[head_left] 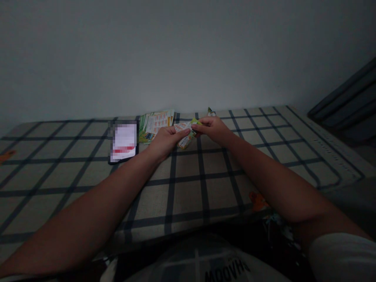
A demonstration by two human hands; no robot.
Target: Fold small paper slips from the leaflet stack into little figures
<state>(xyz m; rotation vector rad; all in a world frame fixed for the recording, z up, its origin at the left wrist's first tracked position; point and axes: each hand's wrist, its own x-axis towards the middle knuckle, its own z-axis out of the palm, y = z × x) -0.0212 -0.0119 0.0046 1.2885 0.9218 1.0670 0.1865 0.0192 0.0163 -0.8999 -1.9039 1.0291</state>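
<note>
A smooth, plain wall [188,55] of matt grey fills the upper part. Against it stands a table covered with a flat tablecloth [188,196], pale, with dark stripes crossing into large squares; its front edge curves softly. At the far right is a dark object [349,94] with long, slanting ridges; I cannot tell its material. On the cloth, left of centre, a fan of thin, flat printed sheets [157,122] lies overlapping, with straight edges in green and white. Just beside it lies a rectangular device [125,141] with dark border and bright, blurred screen.

The left hand [164,140] is closed in a pinch, thumb on top, on the folded printed paper [185,142]. The right hand [214,128] pinches its other end, fingertips close together. This paper, angular and creased, is between the hands, above the cloth. Behind the right hand shows a small, pointed, green-and-white piece [210,112], partly hidden.
</note>
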